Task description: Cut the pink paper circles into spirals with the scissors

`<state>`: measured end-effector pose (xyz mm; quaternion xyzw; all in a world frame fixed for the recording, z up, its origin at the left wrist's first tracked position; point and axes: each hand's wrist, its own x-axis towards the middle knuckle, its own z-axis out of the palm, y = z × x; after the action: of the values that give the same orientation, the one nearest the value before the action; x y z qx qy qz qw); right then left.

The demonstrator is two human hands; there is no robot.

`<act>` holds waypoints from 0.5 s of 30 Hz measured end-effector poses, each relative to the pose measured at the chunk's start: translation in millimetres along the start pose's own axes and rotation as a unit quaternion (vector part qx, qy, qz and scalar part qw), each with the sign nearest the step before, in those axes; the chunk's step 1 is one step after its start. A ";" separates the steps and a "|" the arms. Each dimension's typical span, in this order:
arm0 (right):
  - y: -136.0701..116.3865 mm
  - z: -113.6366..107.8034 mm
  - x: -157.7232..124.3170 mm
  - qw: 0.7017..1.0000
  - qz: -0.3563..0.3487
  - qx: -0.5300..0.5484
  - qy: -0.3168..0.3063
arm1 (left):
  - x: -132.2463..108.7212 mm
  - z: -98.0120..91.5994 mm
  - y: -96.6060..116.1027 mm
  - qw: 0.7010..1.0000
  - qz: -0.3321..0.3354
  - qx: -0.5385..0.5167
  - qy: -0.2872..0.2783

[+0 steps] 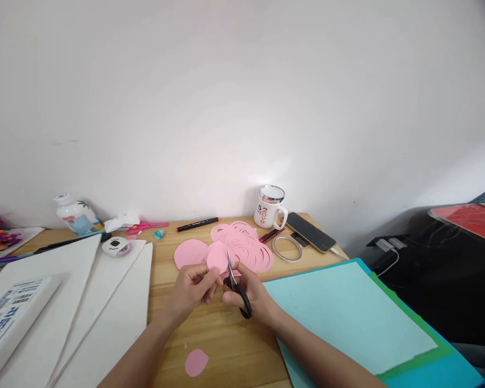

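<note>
Between the fingers of my left hand (196,288) is a small pink paper circle (217,255), pinched at its lower edge. My right hand (250,293) grips black-handled scissors (242,303), fingers around the handles, the blades pointing up at the circle's right edge. Whether the blades touch the paper I cannot tell. Just behind lie a larger pink paper disc (186,252) and a pile of pink paper cut with curved slits (250,250). Nearer me on the wooden table (222,334) rests a pink paper scrap (196,362).
A white mug (269,210), a phone (312,233), a roll of tape (286,249) and a black marker (197,224) stand or lie at the back. White boards (117,302) cover the left side; light blue sheets (339,312) cover the right. Pink scissors (147,226) lie near a white bottle (77,215).
</note>
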<state>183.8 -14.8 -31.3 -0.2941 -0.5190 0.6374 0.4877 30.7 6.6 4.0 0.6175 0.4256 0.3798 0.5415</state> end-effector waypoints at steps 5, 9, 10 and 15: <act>-2.0 0.7 -1.3 1.000 0.014 -0.003 0.005 | 0.2 -1.4 2.5 1.000 0.007 0.001 0.014; -0.7 0.8 -1.8 0.999 0.027 -0.012 0.014 | -0.1 -2.2 4.7 1.000 0.009 -0.001 0.020; 0.4 0.7 -1.8 0.999 0.029 -0.010 0.016 | -0.1 -2.4 4.9 1.000 0.011 -0.002 0.023; 7.6 -0.8 -1.7 0.999 0.030 -0.001 0.015 | 1.5 -4.6 1.8 0.998 0.035 -0.015 0.040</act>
<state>182.7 -15.9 -38.9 -0.3199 -0.5030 0.6466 0.4759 27.2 9.4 6.4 0.6079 0.4192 0.4296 0.5198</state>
